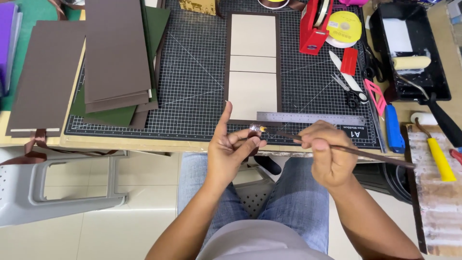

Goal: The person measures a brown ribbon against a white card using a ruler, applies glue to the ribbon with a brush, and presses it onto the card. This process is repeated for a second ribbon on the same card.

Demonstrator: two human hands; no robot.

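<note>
Brown brush (337, 145) sits pinched in our right hand (328, 153); left hand (234, 147) fingers its tip – bristles may bend, dirtying the board (253, 94) near the mat's front edge.

Left hand (231, 149) & right hand (327, 154): bare, no gloves, rings or watch. Forearms bare, no sleeves in view. Light grey shirt (260, 240) at bottom. Blue jeans (298, 197), faded.
</note>
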